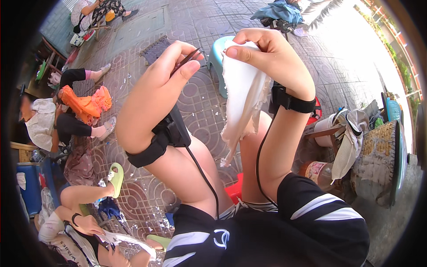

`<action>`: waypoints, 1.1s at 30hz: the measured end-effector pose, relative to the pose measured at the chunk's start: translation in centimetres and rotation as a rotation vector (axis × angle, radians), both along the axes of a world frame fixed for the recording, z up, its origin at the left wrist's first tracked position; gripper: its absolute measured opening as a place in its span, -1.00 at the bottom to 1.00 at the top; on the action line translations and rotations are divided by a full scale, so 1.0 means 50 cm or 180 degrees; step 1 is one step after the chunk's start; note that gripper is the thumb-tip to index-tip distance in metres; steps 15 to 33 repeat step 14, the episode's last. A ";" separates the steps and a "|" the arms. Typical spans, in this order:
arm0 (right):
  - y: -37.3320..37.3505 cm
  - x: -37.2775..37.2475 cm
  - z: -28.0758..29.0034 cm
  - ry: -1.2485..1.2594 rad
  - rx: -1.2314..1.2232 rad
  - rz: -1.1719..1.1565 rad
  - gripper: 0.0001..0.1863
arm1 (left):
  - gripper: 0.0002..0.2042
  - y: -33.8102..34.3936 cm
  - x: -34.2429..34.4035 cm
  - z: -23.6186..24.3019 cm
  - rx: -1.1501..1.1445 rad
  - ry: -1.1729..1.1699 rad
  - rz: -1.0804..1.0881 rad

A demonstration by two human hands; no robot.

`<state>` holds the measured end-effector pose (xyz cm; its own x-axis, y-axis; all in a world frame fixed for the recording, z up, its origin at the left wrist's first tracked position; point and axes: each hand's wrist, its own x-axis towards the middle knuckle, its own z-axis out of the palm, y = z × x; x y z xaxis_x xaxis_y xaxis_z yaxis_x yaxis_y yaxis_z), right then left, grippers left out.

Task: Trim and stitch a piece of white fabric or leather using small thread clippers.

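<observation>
My left hand [173, 66] is closed around a small dark pointed tool [187, 61]; two thin tips stick out beyond the fingers, and the rest is hidden in the palm. Higher up on the right, my right hand [262, 51] pinches the top of a piece of white cloth [242, 89] between thumb and fingers. The cloth hangs down in front of my knees, with ragged, frayed edges and a thinner, see-through layer at its right side. The tool and the cloth are apart. Black straps with cabled boxes sit on both wrists.
Beyond the cloth stands a light blue plastic stool [218, 49]. To the right are a large plastic bottle [318, 171] and a woven basket [376, 142]. Seated people are on the left, one with orange cloth [86, 102], another with white cloth [129, 240]. White scraps litter the tiles.
</observation>
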<state>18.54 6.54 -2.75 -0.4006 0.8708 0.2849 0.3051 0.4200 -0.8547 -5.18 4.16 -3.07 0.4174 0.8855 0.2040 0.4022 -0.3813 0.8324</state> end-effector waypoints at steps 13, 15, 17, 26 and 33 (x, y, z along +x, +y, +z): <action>0.007 -0.003 -0.014 -0.0145 0.0264 -0.0221 -0.67 | -0.75 -0.025 0.001 0.023 -0.0067 0.0002 -0.0230; 0.010 0.000 -0.017 -0.0161 0.0254 -0.0239 -0.67 | -0.73 -0.035 -0.003 0.049 -0.0151 0.0253 -0.0254; 0.010 0.000 -0.017 -0.0161 0.0254 -0.0239 -0.67 | -0.73 -0.035 -0.003 0.049 -0.0151 0.0253 -0.0254; 0.010 0.000 -0.017 -0.0161 0.0254 -0.0239 -0.67 | -0.73 -0.035 -0.003 0.049 -0.0151 0.0253 -0.0254; 0.010 0.000 -0.017 -0.0161 0.0254 -0.0239 -0.67 | -0.73 -0.035 -0.003 0.049 -0.0151 0.0253 -0.0254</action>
